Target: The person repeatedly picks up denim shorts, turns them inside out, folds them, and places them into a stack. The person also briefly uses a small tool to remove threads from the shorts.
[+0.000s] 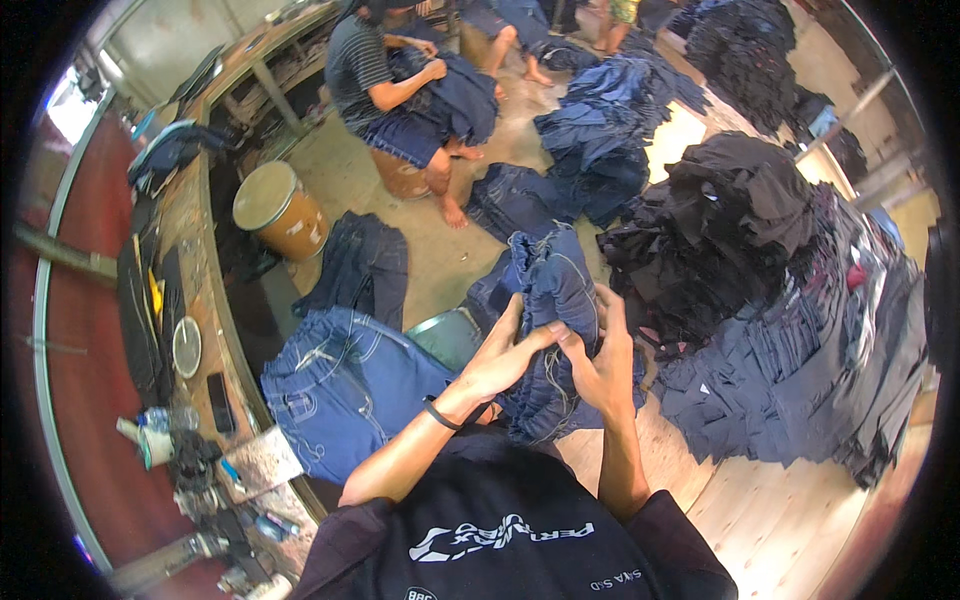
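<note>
Between my two hands is a dark blue denim garment (558,280) with a gathered, bunched edge and loose pale threads. My left hand (505,355), with a dark band at the wrist, grips its left side. My right hand (603,360) closes on the right side, and the two thumbs nearly meet on top of the cloth. The lower part of the garment hangs toward my lap. To the left of my left forearm lies a lighter blue pair of jeans (335,385) with white stitching and loose threads.
Dark folded garments (800,370) and a black cloth heap (715,230) stand at the right. A long worn bench (205,300) curves along the left, bearing a phone (221,403). A brown drum (282,210) stands near a seated person (385,95) handling denim. Jeans (610,120) lie piled farther back.
</note>
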`<state>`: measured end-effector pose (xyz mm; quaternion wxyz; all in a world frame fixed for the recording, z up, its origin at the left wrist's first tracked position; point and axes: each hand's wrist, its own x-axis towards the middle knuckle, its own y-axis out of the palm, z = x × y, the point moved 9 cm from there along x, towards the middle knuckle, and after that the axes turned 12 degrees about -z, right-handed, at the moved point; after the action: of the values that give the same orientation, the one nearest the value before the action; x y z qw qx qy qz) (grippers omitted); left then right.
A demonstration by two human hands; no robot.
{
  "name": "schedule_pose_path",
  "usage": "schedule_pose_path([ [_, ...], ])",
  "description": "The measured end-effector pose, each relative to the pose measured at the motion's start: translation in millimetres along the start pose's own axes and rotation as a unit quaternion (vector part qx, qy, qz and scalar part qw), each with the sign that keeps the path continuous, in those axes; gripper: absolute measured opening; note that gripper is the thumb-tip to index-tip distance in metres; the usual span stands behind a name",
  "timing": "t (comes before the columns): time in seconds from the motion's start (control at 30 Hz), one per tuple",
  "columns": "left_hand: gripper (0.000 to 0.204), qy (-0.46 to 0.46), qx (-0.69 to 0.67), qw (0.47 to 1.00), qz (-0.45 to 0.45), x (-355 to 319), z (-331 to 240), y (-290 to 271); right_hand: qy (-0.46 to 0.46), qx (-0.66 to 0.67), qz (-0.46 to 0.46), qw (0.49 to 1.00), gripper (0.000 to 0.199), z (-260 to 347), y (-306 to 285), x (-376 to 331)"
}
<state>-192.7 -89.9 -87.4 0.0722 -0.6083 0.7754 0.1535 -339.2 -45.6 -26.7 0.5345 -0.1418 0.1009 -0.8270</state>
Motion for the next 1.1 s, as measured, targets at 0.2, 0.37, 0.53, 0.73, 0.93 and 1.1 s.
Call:
schedule_pose_path([
  [0.2, 0.062, -0.035, -0.228, 0.973, -0.009, 17, -10, 25, -0.03, -0.004, -0.098, 0.995, 0.043, 46, -53, 47],
  [0.37, 0.063, 0.07, -0.196, 0.978, -0.002, 20, -22, 40, -0.094, -0.01, -0.065, 0.993, 0.044, 49, -36, 36],
  [0.53, 0.066, 0.031, -0.049, 0.996, -0.067, 28, 8, 16, 0.063, 0.044, -0.038, 0.996, 0.036, -37, -33, 36],
  [0.73, 0.064, 0.179, 0.149, 0.967, -0.105, 7, -8, -8, 0.209, 0.197, 0.037, 0.957, 0.058, -131, -30, 42],
  [0.93, 0.076, 0.224, 0.209, 0.945, -0.115, -9, -5, -13, 0.269, 0.39, 0.034, 0.88, 0.061, -122, -9, 14],
  [1.1, 0.092, 0.154, 0.038, 0.984, -0.077, 1, 24, -24, 0.311, 0.268, -0.083, 0.908, 0.057, -120, 7, -15],
])
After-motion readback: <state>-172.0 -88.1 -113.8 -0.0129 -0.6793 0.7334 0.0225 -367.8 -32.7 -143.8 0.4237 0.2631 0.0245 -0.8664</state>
